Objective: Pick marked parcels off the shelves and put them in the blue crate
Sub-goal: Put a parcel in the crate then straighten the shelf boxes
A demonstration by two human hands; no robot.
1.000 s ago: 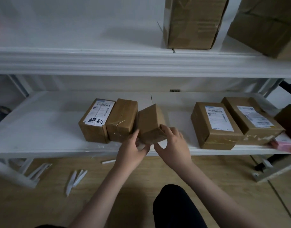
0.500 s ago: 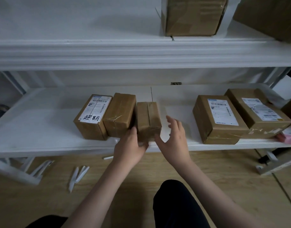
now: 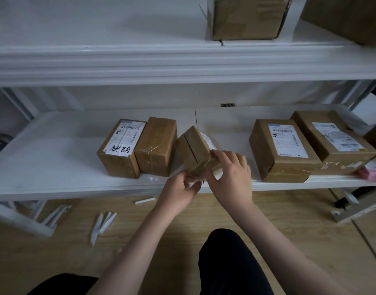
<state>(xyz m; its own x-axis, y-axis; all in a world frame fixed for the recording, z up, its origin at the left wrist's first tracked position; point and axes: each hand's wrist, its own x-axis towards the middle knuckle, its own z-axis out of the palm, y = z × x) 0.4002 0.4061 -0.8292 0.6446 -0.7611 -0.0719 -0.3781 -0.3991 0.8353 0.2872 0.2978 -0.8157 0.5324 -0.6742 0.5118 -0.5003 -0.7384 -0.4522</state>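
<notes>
Head view: both hands hold a small taped cardboard parcel [image 3: 196, 151], tilted up on edge at the near middle of the lower shelf [image 3: 55, 167]. The left hand [image 3: 178, 189] pinches its near bottom corner; the right hand [image 3: 230, 174] curls over its right side, where a white label partly shows. Left of it stand a parcel with handwritten marks [image 3: 122, 147] and a plain taped box [image 3: 156, 145], touching; two labelled parcels [image 3: 282, 149] lie right. No blue crate is visible, so picking seems barely begun.

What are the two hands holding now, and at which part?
A small taped parcel, tilted over the shelf edge. The left hand grips its lower near corner; the right hand holds its near right end.
</notes>
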